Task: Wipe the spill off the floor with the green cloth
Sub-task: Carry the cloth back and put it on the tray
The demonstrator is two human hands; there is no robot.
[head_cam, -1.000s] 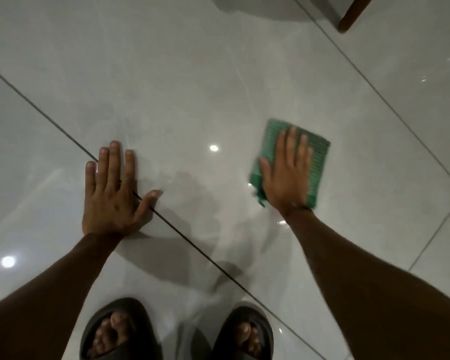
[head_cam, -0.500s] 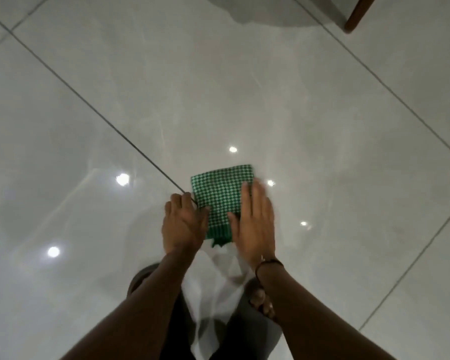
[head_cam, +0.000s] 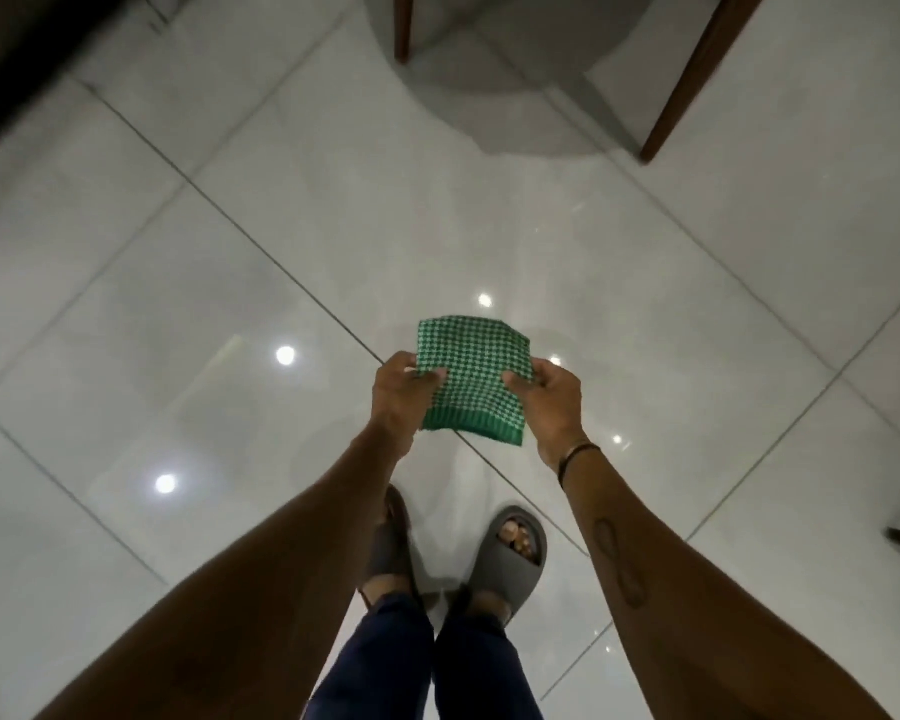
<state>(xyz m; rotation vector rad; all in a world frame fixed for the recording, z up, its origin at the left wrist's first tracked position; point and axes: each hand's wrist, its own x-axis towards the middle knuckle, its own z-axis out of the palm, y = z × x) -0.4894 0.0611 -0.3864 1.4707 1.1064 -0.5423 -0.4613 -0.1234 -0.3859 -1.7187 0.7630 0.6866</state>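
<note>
Item: folded square cloth of green-and-white houndstooth weave with a solid green hem [head_cam: 468, 379]. Position: held in the air in front of the standing person, well clear of the floor, roughly flat and tipped slightly toward the camera, hem edge nearest the body.

Grip, left: left hand [head_cam: 398, 394] pinches the cloth's left edge, thumb on top of the weave, fingers curled beneath; closed on the fabric.

Grip, right: right hand [head_cam: 554, 402] pinches the cloth's right edge in the same manner, thumb on top, fingers underneath; closed on the fabric. A thin dark band [head_cam: 575, 457] circles the right wrist just behind the grip.

Below the grip: glossy white floor of large square tiles with dark grout lines [head_cam: 230, 283], carrying several bright round light reflections to the left of and beyond the held cloth. No wet patch can be made out with certainty on the tiles.

Below and nearer the body than the grip: two grey slide sandals, left [head_cam: 388, 543] and right [head_cam: 513, 556], standing on the tiles, toes pointing toward the cloth; dark blue trouser legs [head_cam: 427, 662] above them.

Beyond the grip, far side: two brown wooden furniture legs, one [head_cam: 402, 26] left of centre, one [head_cam: 697, 75] to the right, with a grey shadow on the tiles between them.
</note>
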